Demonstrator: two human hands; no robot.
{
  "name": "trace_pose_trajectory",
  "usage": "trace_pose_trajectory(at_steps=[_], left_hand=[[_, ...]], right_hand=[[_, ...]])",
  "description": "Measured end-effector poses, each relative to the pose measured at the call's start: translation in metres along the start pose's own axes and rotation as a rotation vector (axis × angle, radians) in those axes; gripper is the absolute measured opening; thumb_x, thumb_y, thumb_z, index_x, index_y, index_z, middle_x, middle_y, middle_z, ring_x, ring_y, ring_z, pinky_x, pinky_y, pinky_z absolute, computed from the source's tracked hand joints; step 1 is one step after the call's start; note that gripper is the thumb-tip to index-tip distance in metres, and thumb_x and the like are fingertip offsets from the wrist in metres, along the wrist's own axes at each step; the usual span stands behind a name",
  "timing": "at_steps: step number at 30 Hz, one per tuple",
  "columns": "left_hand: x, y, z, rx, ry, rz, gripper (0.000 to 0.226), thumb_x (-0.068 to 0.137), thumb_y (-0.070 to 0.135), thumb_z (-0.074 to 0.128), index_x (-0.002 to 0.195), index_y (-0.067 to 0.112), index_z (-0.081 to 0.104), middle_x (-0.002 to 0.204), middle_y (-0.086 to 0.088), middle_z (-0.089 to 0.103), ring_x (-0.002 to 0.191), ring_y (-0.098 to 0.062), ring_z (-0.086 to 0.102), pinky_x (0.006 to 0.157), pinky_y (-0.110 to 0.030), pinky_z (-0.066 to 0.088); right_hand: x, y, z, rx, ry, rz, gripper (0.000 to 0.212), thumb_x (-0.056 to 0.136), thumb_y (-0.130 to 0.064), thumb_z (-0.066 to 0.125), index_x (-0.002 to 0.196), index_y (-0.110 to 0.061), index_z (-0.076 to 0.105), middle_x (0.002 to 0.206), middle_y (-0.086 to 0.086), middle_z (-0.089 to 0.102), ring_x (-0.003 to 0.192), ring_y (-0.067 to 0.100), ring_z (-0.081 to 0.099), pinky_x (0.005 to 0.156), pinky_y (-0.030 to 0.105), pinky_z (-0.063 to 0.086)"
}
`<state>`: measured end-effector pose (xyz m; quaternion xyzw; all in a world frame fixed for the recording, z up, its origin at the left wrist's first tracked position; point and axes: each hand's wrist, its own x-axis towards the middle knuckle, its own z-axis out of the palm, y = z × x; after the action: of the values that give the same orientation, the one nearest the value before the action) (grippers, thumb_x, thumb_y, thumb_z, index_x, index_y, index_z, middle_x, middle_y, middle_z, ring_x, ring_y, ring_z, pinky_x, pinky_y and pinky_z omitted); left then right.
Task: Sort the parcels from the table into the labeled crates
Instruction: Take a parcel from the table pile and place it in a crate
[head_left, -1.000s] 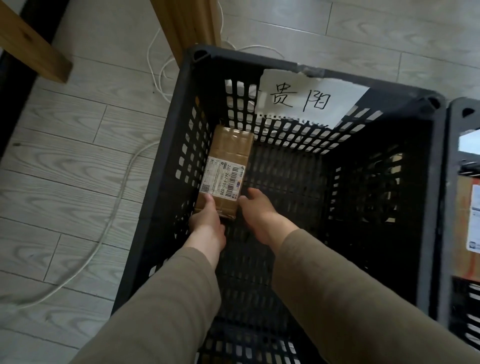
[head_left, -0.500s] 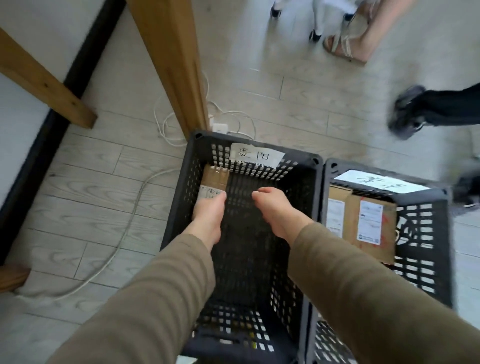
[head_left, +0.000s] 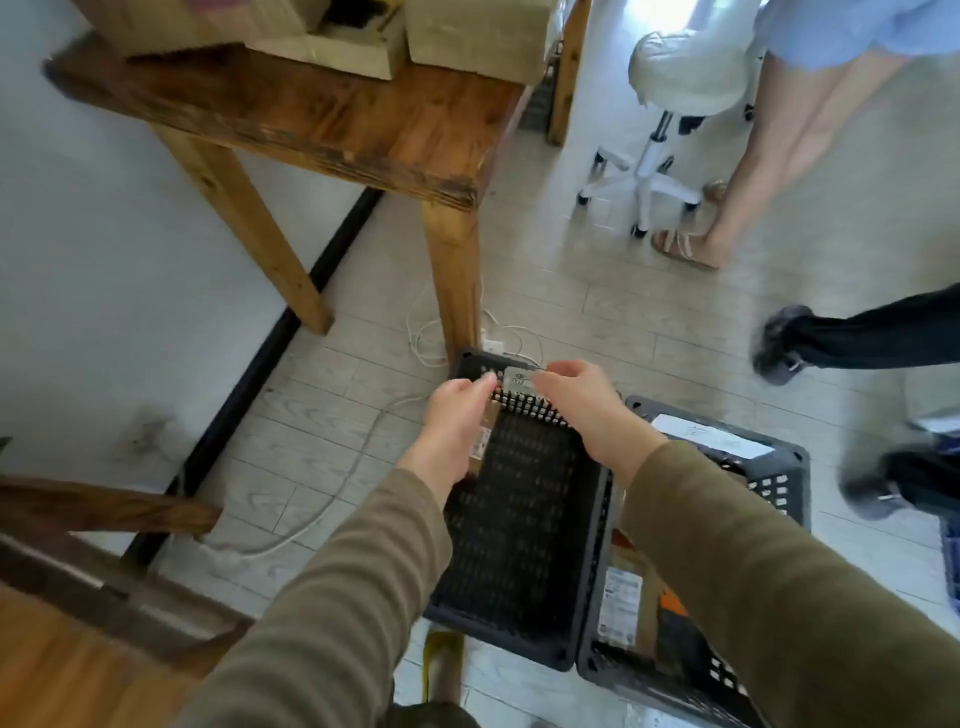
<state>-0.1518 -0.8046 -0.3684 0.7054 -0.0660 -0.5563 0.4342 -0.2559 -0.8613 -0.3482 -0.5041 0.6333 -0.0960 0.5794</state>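
Observation:
A black slatted crate (head_left: 498, 631) stands on the floor below me, with a white handwritten label (head_left: 519, 380) on its far rim. A small brown parcel (head_left: 484, 441) lies inside along its left wall, mostly hidden by my left hand (head_left: 457, 423). My right hand (head_left: 584, 410) hovers beside the left one, above the crate's far end. Both hands hold nothing, fingers loose. A second labeled crate (head_left: 779, 460) to the right holds a brown parcel (head_left: 621, 603). Cardboard parcels (head_left: 467, 36) sit on the wooden table (head_left: 311, 114).
The table leg (head_left: 454, 280) stands just behind the crate. A white cable (head_left: 311, 519) trails over the floor at left. A white wheeled stool (head_left: 685, 73), a person's bare legs (head_left: 769, 171) and another person's dark shoes (head_left: 779, 343) are at right.
Both hands let go of the small parcel and rose out of the crate. My view lifted from the crate's inside to take in the table and the room.

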Motion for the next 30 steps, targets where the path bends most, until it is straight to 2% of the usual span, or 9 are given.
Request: trace_pose_trajectory(at_steps=[2,4,8,10,15,18,22,26,30], left_hand=[[-0.038,0.008,-0.012,0.013,0.019,0.054,0.023,0.096,0.027,0.053,0.112,0.011,0.054,0.093,0.004,0.058,0.089,-0.010,0.056,0.074,-0.018,0.047],[-0.086,0.013,-0.027,0.016,0.062,0.079,0.012,0.098,0.026,0.049,0.105,0.017,0.050,0.082,0.008,0.054,0.072,-0.002,0.051,0.049,-0.009,0.045],[-0.167,0.010,-0.061,0.023,0.145,0.182,0.041,0.095,0.033,0.051,0.131,0.013,0.049,0.129,-0.001,0.054,0.114,-0.015,0.052,0.088,-0.026,0.035],[-0.208,0.007,-0.080,-0.006,0.197,0.225,0.046,0.094,0.037,0.053,0.133,0.013,0.048,0.136,0.000,0.049,0.127,-0.018,0.044,0.094,-0.031,0.031],[-0.304,0.009,-0.135,-0.137,0.341,0.326,0.016,0.096,0.031,0.051,0.102,0.020,0.060,0.120,0.002,0.050,0.114,-0.015,0.046,0.102,-0.032,0.032],[-0.365,0.011,-0.174,-0.249,0.432,0.426,0.031,0.097,0.024,0.049,0.123,0.009,0.056,0.128,-0.005,0.054,0.114,-0.016,0.048,0.101,-0.031,0.035],[-0.428,0.000,-0.220,-0.273,0.538,0.482,0.023,0.095,0.034,0.051,0.107,0.016,0.059,0.121,0.001,0.053,0.117,-0.015,0.046,0.099,-0.031,0.032],[-0.491,-0.029,-0.268,-0.284,0.642,0.505,0.060,0.092,0.043,0.054,0.141,0.011,0.041,0.141,-0.002,0.045,0.130,-0.019,0.042,0.106,-0.032,0.030],[-0.554,-0.068,-0.320,-0.288,0.753,0.536,0.056,0.093,0.040,0.053,0.139,0.008,0.044,0.138,-0.004,0.051,0.119,-0.017,0.050,0.093,-0.024,0.043]], right_hand=[[-0.035,-0.015,-0.006,-0.015,-0.020,-0.060,0.034,0.095,-0.023,0.055,0.126,-0.009,0.053,0.119,0.010,0.058,0.090,0.015,0.049,0.067,0.023,0.038],[-0.074,-0.028,-0.012,-0.022,-0.044,-0.111,0.025,0.095,-0.024,0.055,0.117,-0.012,0.055,0.109,0.008,0.059,0.082,0.012,0.049,0.058,0.019,0.037],[-0.147,-0.050,-0.019,-0.040,-0.104,-0.228,0.042,0.094,-0.026,0.057,0.132,-0.011,0.049,0.117,0.004,0.057,0.094,0.014,0.050,0.072,0.021,0.038],[-0.183,-0.059,-0.018,-0.056,-0.129,-0.286,0.046,0.093,-0.029,0.057,0.135,-0.011,0.047,0.116,-0.001,0.053,0.098,0.014,0.047,0.077,0.023,0.038],[-0.265,-0.081,-0.002,-0.106,-0.218,-0.438,0.050,0.091,-0.035,0.060,0.135,-0.013,0.049,0.129,0.002,0.054,0.111,0.016,0.050,0.088,0.026,0.036],[-0.320,-0.102,0.023,-0.121,-0.304,-0.533,0.050,0.090,-0.035,0.060,0.134,-0.013,0.050,0.130,0.003,0.055,0.119,0.019,0.050,0.094,0.028,0.038],[-0.383,-0.118,0.061,-0.156,-0.442,-0.655,0.052,0.092,-0.035,0.057,0.137,-0.012,0.046,0.135,0.004,0.052,0.124,0.020,0.047,0.100,0.030,0.036],[-0.448,-0.119,0.110,-0.217,-0.540,-0.755,0.049,0.093,-0.036,0.056,0.135,-0.012,0.047,0.134,0.002,0.050,0.116,0.016,0.047,0.100,0.032,0.036],[-0.508,-0.105,0.164,-0.242,-0.630,-0.797,0.053,0.093,-0.035,0.056,0.138,-0.011,0.046,0.140,0.004,0.048,0.126,0.021,0.045,0.102,0.034,0.035]])
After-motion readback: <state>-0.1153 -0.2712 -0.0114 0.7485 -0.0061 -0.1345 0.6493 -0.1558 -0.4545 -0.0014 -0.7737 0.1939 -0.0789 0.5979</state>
